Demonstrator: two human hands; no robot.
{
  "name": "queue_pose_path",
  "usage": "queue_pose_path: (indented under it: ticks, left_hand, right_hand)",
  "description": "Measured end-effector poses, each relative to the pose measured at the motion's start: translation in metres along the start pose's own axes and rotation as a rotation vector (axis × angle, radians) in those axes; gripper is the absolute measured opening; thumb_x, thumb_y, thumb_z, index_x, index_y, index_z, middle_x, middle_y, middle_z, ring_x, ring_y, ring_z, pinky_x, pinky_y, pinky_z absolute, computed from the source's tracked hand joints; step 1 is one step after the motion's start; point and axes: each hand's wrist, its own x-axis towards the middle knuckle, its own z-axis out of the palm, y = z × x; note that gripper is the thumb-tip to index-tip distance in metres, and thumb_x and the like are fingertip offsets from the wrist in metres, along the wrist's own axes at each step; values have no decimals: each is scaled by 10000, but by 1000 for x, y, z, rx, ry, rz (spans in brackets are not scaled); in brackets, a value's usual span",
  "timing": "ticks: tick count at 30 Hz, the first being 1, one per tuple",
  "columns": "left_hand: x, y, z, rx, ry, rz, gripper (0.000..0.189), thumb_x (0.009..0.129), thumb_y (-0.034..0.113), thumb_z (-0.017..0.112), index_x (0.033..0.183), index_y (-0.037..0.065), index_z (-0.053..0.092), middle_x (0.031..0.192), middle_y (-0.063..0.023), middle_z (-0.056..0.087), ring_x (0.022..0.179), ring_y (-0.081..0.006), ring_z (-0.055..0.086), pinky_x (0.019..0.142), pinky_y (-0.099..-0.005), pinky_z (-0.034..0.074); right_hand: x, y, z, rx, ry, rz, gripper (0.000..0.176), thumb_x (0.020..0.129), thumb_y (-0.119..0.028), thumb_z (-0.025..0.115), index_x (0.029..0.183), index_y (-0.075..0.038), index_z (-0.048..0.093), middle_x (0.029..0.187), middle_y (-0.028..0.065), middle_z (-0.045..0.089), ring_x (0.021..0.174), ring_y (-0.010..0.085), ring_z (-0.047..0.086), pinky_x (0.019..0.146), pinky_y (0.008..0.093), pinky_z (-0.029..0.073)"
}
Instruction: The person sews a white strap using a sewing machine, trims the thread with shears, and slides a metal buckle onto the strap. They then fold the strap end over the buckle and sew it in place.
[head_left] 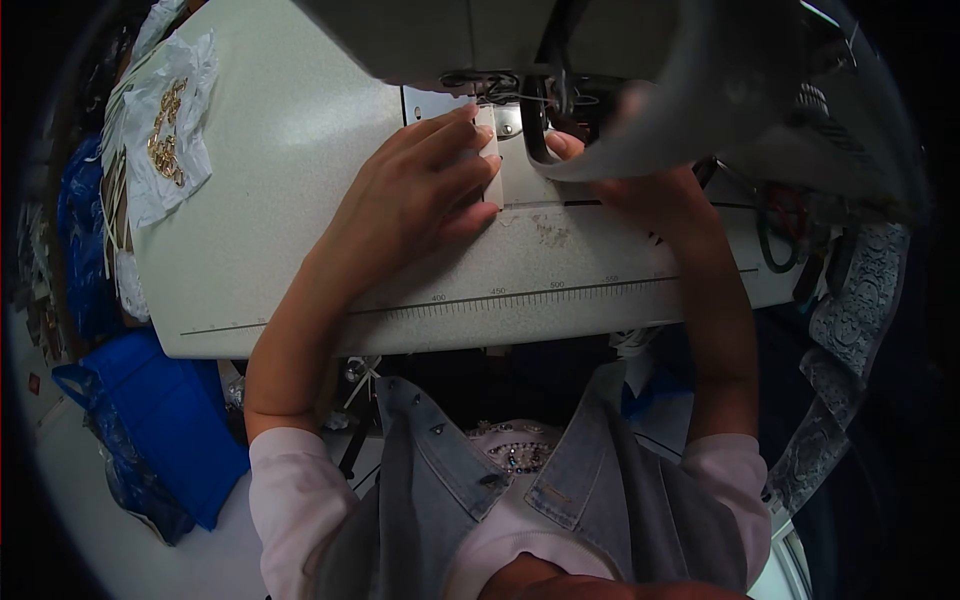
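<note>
My left hand [425, 175] lies on the sewing machine's bed, fingers bent together and pressing on the edge of a narrow pale strip [493, 185]. The strip runs toward the needle area under the sewing machine head [420, 35]. Beside the needle area on the other side is my right hand [640, 195], largely covered by the machine's blurred front part. Only a fingertip and the back of that hand show, so its grip is hidden. A metal plate [509, 125] sits just right of the strip.
A printed ruler [497, 295] runs along the front of the white table [270, 230]. At left, gold chain [165, 135] lies on crumpled white paper [195, 170]. A blue bag [165, 420] stands below left. Patterned lace-like trim [860, 300] hangs at the right edge.
</note>
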Motion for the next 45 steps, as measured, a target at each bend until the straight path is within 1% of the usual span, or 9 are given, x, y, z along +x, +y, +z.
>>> queue_pose_path:
  ticks: [12,14,16,18,20,23,29,36,45]
  left_hand:
    - [2,-9,0,-32,35,26,276,737,208,736,967,84,651,1172,-70,574,1168,-269,518,945,-396,463]
    - [3,-10,1,-16,23,35,247,758,223,723,960,92,666,1144,-52,592,1167,-254,521,945,-391,462]
    - [4,-10,1,-11,32,28,237,764,228,719,954,94,673,1129,-45,600,1163,-247,523,944,-390,463]
    - [4,-10,2,-13,48,27,227,770,232,715,947,95,679,1115,-39,608,1159,-240,526,942,-389,464]
    - [4,-12,3,-5,78,54,210,768,241,714,920,98,693,1108,-30,613,1148,-234,532,932,-383,468]
    - [4,-17,4,-21,87,49,189,757,234,724,897,108,707,1105,-18,614,1122,-225,548,918,-378,473]
    - [7,-17,7,-107,82,-12,169,742,204,740,891,128,716,1072,-12,620,1075,-211,577,899,-369,481]
    - [7,-23,14,-107,130,20,148,745,204,741,871,132,715,1063,-7,619,1048,-203,591,897,-368,490]
    - [6,-21,13,-122,136,10,140,736,214,749,849,138,716,1057,2,621,1018,-190,601,873,-358,502]
  right_hand:
    - [-18,-37,-35,-240,10,-25,229,806,-219,675,824,-15,571,857,96,620,687,287,614,618,311,506]
    - [-69,-29,-100,-336,446,-49,229,808,-220,667,836,-13,572,867,99,619,699,289,612,627,318,506]
    - [-115,65,-247,-680,1068,274,230,810,-221,660,847,-12,572,878,102,618,712,292,611,635,325,506]
    - [-149,150,-348,-623,1134,456,231,812,-223,652,858,-11,572,888,105,617,724,294,610,644,332,505]
    - [-188,219,-391,-259,1115,553,234,814,-224,644,870,-9,572,899,108,616,737,297,609,652,338,505]
    - [-215,248,-392,-43,1162,587,238,817,-226,632,887,-7,572,914,112,615,756,301,607,665,348,504]
    - [-232,266,-377,58,1215,589,251,823,-230,609,921,-2,573,946,121,612,793,309,604,690,368,503]
    - [-248,258,-284,109,1274,636,271,830,-235,582,961,3,574,982,131,608,837,318,600,720,392,502]
    - [-222,273,-373,155,1227,567,306,840,-241,547,1013,9,575,1029,144,604,893,330,595,758,422,501]
